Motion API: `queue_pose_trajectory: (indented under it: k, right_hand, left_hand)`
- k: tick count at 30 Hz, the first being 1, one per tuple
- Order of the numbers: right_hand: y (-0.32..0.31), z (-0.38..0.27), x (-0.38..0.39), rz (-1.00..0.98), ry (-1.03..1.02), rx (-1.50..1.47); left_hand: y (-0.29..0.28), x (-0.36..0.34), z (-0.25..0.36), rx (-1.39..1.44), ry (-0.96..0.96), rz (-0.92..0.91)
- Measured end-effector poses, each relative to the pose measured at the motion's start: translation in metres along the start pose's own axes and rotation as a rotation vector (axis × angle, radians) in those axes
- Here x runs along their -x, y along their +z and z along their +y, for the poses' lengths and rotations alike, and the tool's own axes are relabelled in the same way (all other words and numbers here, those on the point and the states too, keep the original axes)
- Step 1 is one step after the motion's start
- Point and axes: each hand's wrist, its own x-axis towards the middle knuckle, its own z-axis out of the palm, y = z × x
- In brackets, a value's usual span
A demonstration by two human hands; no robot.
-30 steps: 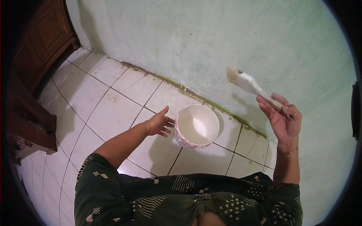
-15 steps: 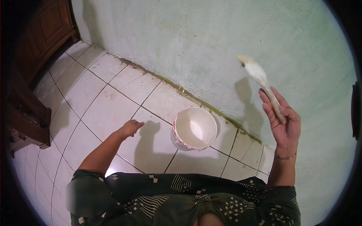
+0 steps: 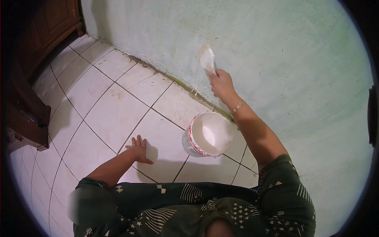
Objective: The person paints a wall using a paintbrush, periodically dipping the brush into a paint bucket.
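My right hand [image 3: 222, 85] is closed round the handle of a paintbrush [image 3: 207, 60], stretched forward to the wall. The brush is coated in white paint, and its bristles lie at the pale green wall [image 3: 252, 43]; whether they press on it I cannot tell for sure. My left hand [image 3: 137, 150] is open, fingers spread, low over the white floor tiles and apparently resting on them. Between my arms stands a white paint bucket [image 3: 189, 139] with a red-streaked rim. Its inside is white, and a bright patch shows within.
A dark wooden cabinet [image 3: 53, 23] stands at the far left, and a heavy wooden furniture leg [image 3: 33, 126] nearer on the left. Tiled floor [image 3: 114, 102] meets the wall along a dirty, mossy edge [image 3: 177, 85]. A dark object [image 3: 372, 116] shows at the right rim.
My right hand has swung left and forward, bringing the brush to the wall, its fingers now wrapped round the handle. My left hand has lowered, its fingers spreading out.
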Motion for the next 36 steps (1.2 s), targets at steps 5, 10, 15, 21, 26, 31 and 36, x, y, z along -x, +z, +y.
queue_pose_trajectory:
  k: [5, 10, 15, 21, 26, 31, 36]
  right_hand:
    - [0.015, -0.011, -0.06, 0.226, -0.215, 0.235]
    - [-0.007, 0.005, -0.069, 0.388, -0.273, 0.218]
    - [0.02, 0.012, -0.001, 0.316, 0.171, -0.553]
    - [0.025, -0.074, 0.009, 0.288, -0.15, -0.734]
    - [0.031, -0.077, -0.069, 0.456, -0.198, -0.79]
    - [0.067, -0.011, -0.074, 0.502, 0.005, -0.654]
    - [0.069, -0.014, -0.015, -0.024, 0.331, -0.879]
  left_hand:
    - [0.009, -0.004, -0.008, -0.022, 0.047, -0.019]
    - [0.001, 0.007, -0.004, -0.094, 0.038, -0.062]
    - [-0.003, 0.008, -0.002, -0.095, 0.033, -0.074]
    - [0.014, -0.01, -0.006, -0.153, 0.038, -0.081]
    - [0.009, -0.023, 0.001, -0.309, 0.085, -0.091]
    - [0.01, -0.014, -0.012, -0.164, 0.1, -0.054]
    - [0.012, -0.013, -0.013, -0.135, 0.076, -0.067]
